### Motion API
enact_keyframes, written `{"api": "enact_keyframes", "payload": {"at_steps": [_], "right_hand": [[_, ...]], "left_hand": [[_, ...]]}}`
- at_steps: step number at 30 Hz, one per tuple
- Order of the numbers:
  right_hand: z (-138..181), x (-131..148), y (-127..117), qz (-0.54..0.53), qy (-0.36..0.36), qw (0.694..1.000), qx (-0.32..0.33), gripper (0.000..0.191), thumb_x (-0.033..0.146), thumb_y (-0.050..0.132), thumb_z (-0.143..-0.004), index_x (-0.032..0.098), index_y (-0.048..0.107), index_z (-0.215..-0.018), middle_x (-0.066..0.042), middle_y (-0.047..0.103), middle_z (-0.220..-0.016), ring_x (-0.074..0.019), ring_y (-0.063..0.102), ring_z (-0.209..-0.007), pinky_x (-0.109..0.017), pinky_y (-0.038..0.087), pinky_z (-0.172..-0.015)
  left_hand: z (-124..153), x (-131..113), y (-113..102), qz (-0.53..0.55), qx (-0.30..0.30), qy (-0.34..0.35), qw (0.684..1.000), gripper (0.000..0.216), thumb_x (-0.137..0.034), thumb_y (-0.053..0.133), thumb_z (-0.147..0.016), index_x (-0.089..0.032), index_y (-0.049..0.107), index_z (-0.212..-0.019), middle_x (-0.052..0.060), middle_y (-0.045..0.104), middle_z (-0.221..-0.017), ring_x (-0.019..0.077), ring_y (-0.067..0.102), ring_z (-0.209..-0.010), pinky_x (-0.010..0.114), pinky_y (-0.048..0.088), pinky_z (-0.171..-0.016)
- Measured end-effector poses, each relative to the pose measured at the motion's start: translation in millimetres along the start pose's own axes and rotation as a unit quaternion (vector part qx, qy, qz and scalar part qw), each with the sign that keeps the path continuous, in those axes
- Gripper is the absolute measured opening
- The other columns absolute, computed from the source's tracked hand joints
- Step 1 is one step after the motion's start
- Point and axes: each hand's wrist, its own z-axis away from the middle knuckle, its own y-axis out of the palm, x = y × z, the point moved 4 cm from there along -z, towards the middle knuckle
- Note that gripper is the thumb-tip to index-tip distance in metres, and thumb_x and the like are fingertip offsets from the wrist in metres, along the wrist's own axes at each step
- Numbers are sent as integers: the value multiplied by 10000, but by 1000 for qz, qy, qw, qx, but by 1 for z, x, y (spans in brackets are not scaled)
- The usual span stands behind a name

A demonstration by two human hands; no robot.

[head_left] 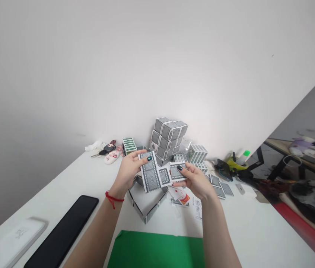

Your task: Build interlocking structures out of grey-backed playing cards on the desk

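My left hand (129, 172) and my right hand (195, 181) hold between them a flat strip of grey patterned playing cards (157, 175) joined side by side. The left thumb presses on its left end, the right thumb on its right end. A red cord is tied round my left wrist. Under the strip lies a shallow box made of cards (146, 203). Behind my hands stands a tower of folded card cubes (168, 138).
A black phone (62, 230) and a white flat device (12, 243) lie at the near left. A green sheet (157, 249) lies at the near edge. Keys and small charms (108, 152), a green card deck (129, 145), loose cards (219, 188) and more card cubes (198, 153) crowd the far side.
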Motion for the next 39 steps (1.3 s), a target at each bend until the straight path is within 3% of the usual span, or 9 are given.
{"api": "enact_keyframes", "payload": {"at_steps": [4, 11, 23, 32, 39], "right_hand": [[0, 2, 8, 0, -29, 1000, 3, 357, 367, 718, -674, 179, 586, -947, -41, 674, -914, -180, 652, -767, -329, 562, -660], [-4, -3, 25, 10, -29, 999, 18, 303, 373, 708, -684, 173, 587, -878, -23, 660, -833, -150, 622, -698, -283, 553, -587], [-8, -9, 28, -59, -25, 998, -12, 185, 343, 630, -726, 181, 616, -816, -13, 628, -776, -189, 599, -743, -405, 575, -629], [-9, -12, 38, -32, -23, 999, 27, 283, 381, 643, -733, 188, 604, -937, -41, 652, -946, -193, 623, -816, -362, 572, -651], [-7, -6, 20, -12, -29, 999, 6, 301, 419, 656, -722, 186, 587, -899, -52, 681, -859, -202, 662, -766, -332, 562, -631]], "left_hand": [[-2, -2, -1, 40, -27, 83, 995, 356, -300, 737, -630, -111, 604, -901, 68, 703, -786, 163, 656, -686, 243, 514, -609], [1, -6, 2, -38, -78, 177, 980, 321, -410, 631, -731, -168, 532, -918, 7, 661, -677, 155, 645, -572, 237, 503, -519], [2, -9, -2, -82, -82, 197, 974, 321, -418, 608, -752, -169, 527, -939, 21, 651, -747, 138, 626, -523, 239, 496, -510], [7, -9, 4, -100, -77, 184, 975, 337, -419, 633, -729, -169, 544, -936, 14, 658, -703, 152, 631, -552, 236, 484, -525], [4, -13, -1, -90, -87, 191, 974, 332, -434, 637, -719, -168, 552, -901, 15, 659, -679, 153, 624, -524, 234, 479, -495]]}}
